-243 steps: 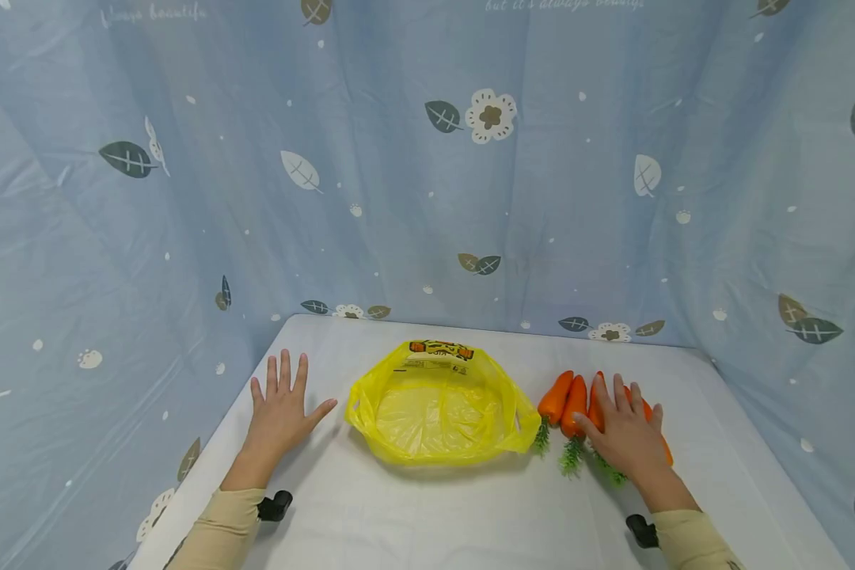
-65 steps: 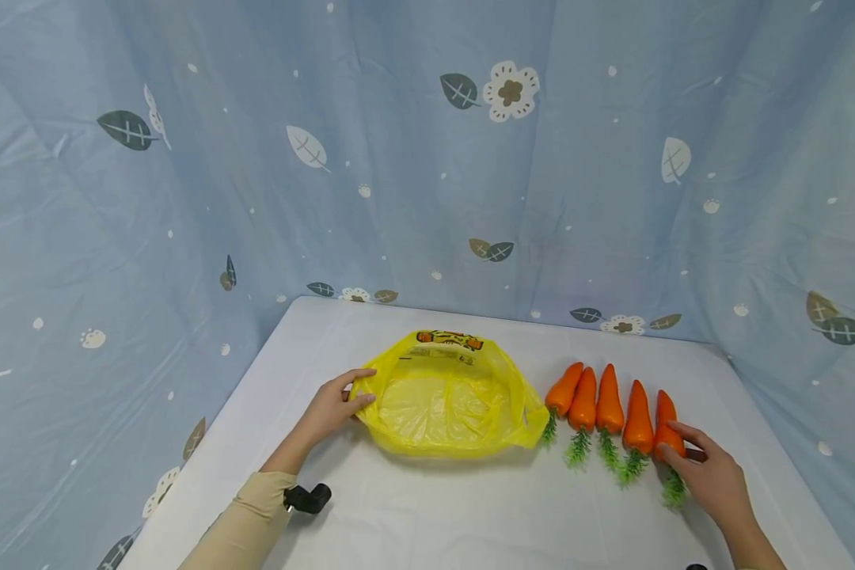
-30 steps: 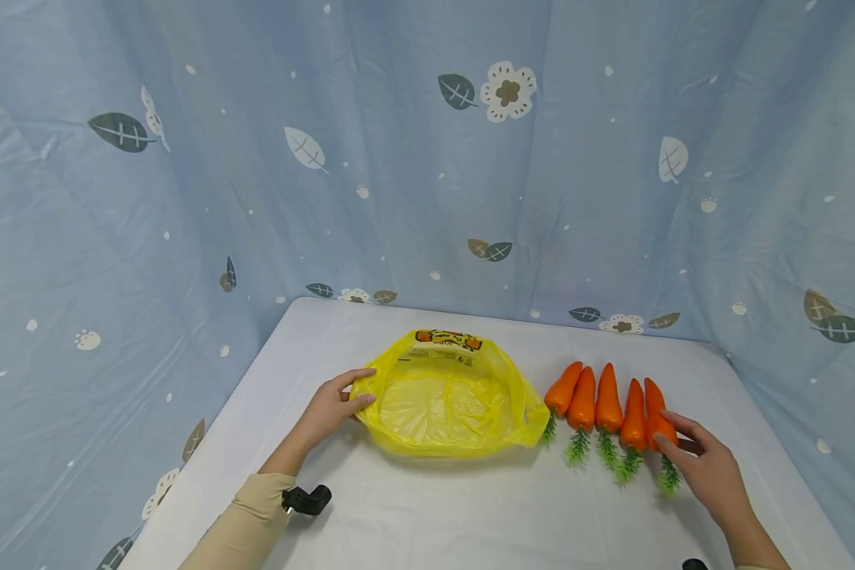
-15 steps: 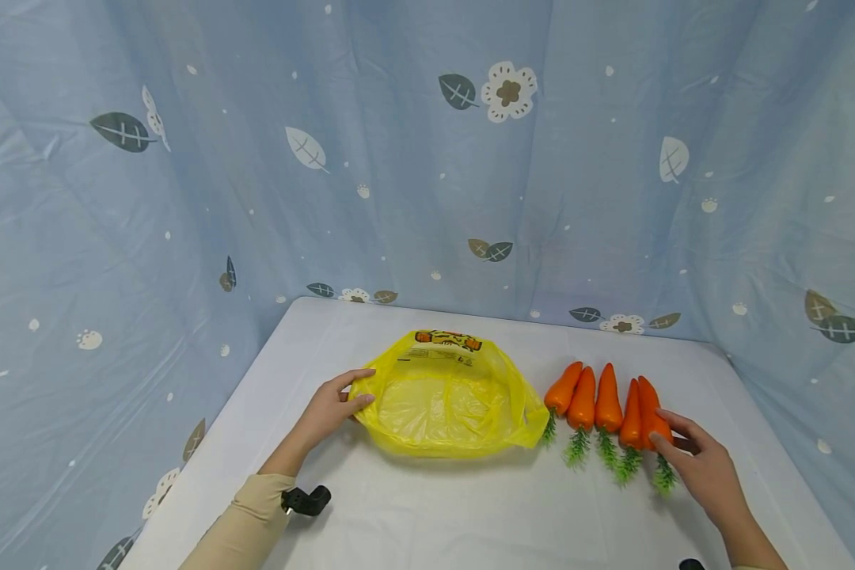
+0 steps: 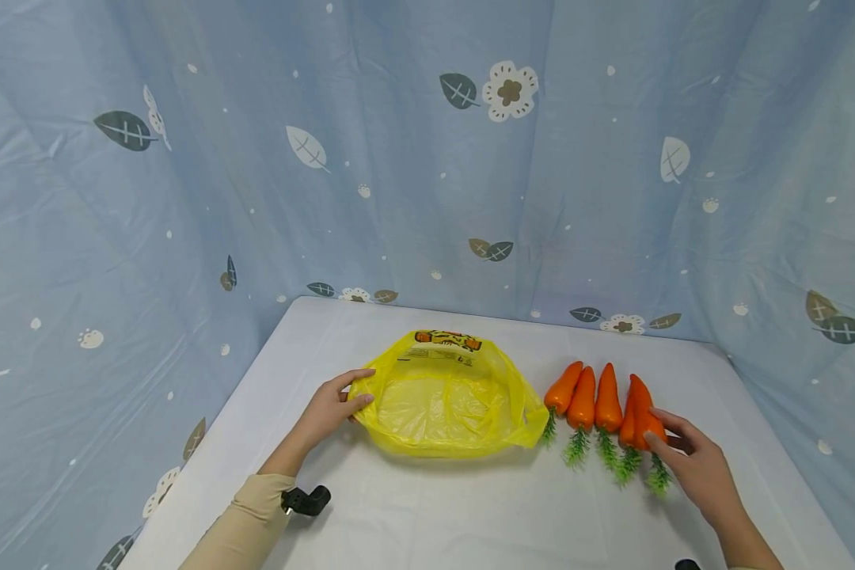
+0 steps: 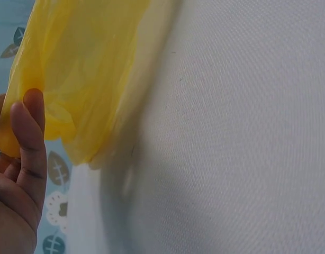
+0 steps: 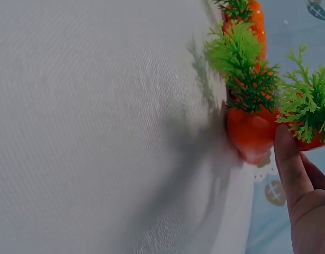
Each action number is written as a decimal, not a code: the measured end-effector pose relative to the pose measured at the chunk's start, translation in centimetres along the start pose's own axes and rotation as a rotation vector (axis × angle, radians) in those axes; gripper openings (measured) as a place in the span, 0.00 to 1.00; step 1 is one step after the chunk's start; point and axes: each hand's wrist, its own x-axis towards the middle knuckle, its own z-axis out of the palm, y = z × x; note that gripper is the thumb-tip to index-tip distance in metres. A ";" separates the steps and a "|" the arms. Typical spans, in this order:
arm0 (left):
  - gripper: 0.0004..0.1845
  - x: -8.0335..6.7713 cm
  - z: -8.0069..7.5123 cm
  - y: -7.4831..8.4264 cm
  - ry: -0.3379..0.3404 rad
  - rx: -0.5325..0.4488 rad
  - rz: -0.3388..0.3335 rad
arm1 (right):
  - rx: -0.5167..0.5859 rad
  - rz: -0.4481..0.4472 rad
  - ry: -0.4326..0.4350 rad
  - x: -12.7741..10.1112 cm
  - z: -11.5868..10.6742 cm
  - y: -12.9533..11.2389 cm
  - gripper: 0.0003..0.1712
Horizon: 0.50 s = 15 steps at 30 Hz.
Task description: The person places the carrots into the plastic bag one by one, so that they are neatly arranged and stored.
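A yellow plastic bag (image 5: 435, 396) lies with its mouth spread wide on the white table. My left hand (image 5: 332, 406) pinches the bag's left edge between thumb and fingers; the left wrist view shows the thin film (image 6: 83, 69) between them. At the right, my right hand (image 5: 696, 461) grips an orange carrot (image 5: 646, 419) with a green leafy top (image 7: 309, 103). That carrot overlaps the carrot beside it (image 5: 627, 431), and in the right wrist view it appears raised off the table.
Three more carrots lie in a row between the bag and the held one: the leftmost (image 5: 564, 388), a second (image 5: 582, 402) and a third (image 5: 609, 400). A blue patterned curtain (image 5: 399, 158) surrounds the white table (image 5: 470, 507) at the back and sides.
My left hand has gone from flat beside the bag to pinching its edge. My right hand has taken the rightmost carrot and moved it left over its neighbour; the carrots now lie more evenly spread.
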 end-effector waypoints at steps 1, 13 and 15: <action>0.26 0.0 0.0 0.0 0.001 0.001 0.000 | -0.002 -0.003 0.001 -0.1 0.0 -0.1 0.40; 0.26 -0.1 0.1 0.1 0.003 -0.005 -0.004 | 0.006 -0.006 -0.003 -0.4 0.3 -0.6 0.40; 0.26 -0.1 0.1 0.1 0.002 -0.005 -0.001 | 0.007 -0.008 -0.004 -0.4 0.3 -0.6 0.40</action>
